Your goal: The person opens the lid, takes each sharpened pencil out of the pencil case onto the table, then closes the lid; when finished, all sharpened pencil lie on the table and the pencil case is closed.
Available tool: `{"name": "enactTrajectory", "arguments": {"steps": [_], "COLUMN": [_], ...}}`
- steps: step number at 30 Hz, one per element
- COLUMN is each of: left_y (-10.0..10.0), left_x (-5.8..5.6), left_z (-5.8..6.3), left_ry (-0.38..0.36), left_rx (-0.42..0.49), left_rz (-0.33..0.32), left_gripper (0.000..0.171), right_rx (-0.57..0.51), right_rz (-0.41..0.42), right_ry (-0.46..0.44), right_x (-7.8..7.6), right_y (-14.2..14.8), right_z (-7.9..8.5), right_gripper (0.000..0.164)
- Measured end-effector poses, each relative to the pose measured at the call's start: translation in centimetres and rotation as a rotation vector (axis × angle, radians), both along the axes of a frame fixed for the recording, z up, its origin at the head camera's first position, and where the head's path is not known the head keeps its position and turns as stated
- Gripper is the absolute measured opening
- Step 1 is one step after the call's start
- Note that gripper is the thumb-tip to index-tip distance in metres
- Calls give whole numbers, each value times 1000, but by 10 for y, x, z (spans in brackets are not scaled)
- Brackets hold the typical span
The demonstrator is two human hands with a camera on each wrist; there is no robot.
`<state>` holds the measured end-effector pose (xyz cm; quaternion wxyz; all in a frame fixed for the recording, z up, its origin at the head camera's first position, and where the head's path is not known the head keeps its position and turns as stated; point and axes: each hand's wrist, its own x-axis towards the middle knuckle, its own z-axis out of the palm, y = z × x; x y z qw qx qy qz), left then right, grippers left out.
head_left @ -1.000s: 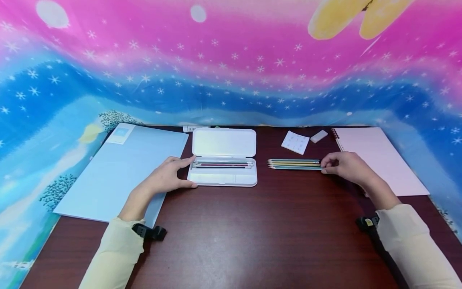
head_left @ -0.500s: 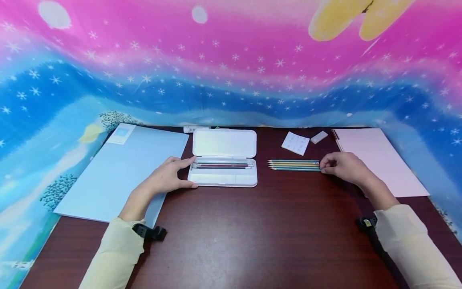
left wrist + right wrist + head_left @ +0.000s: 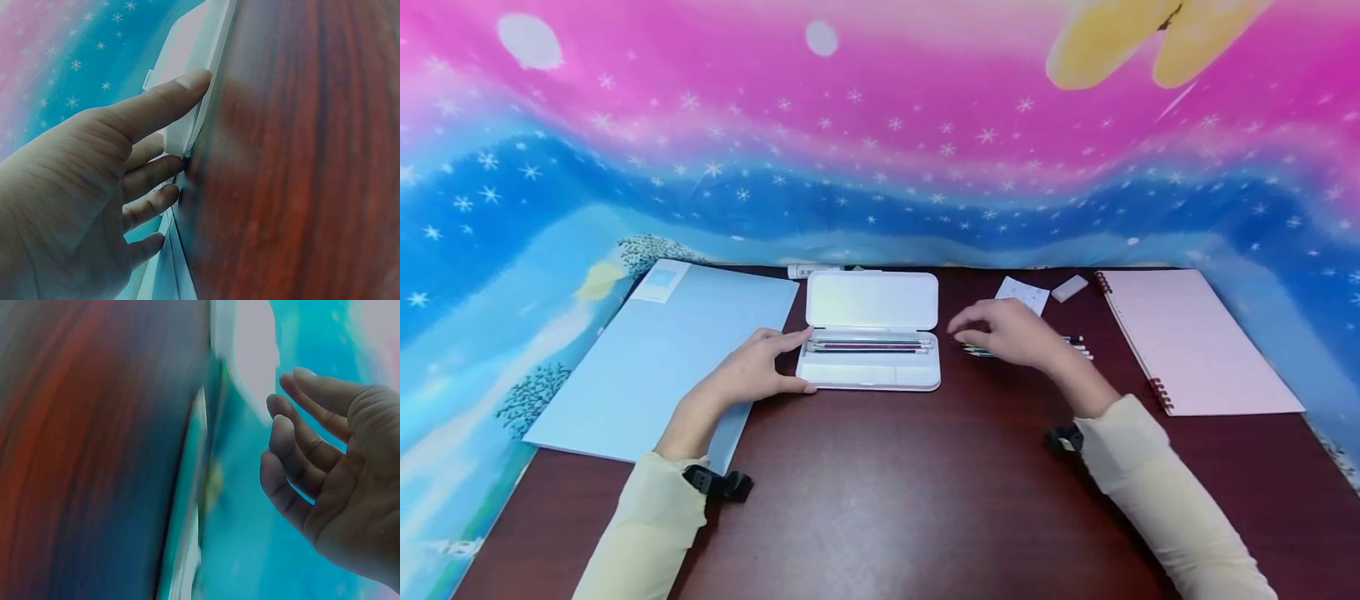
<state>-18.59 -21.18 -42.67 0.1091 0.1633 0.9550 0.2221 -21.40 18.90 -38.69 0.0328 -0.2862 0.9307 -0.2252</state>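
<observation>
Resting at the 9 o'clock end of the open white pencil case (image 3: 850, 376), the left hand (image 3: 747, 367) spreads thumb and index finger wide at its corners; the case extends toward that hand's 2 o'clock. The right hand (image 3: 1011, 330), loosely bent and holding nothing, hovers over loose pencils (image 3: 977, 352), the case at its 9 o'clock. It hides the pencils' middles and part of a printed paper square (image 3: 1025, 291); the right wrist view blurs the pencils.

Table (image 3: 865, 483) with folder (image 3: 692, 342), pencil case (image 3: 850, 373), pencils (image 3: 981, 353), paper (image 3: 1024, 292), eraser (image 3: 1070, 288), notebook (image 3: 1202, 342)
</observation>
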Motion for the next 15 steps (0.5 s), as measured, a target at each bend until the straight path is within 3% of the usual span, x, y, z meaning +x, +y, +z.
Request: {"name": "enactTrajectory", "arguments": {"steps": [6,15], "left_y": [2,-1], "left_x": [-1,-2], "left_z": [0,-2], "left_ry": [-1,5], "left_rx": [-4,-4], "left_rz": [0,-6], "left_gripper": [96,96], "right_rx": [76,206], "right_rz": [70,76], "right_ry": [-45,-60], "right_x": [-1,-3], "right_y": [-44,-67], "right_z": [-7,-14], "right_gripper": [27,23]}}
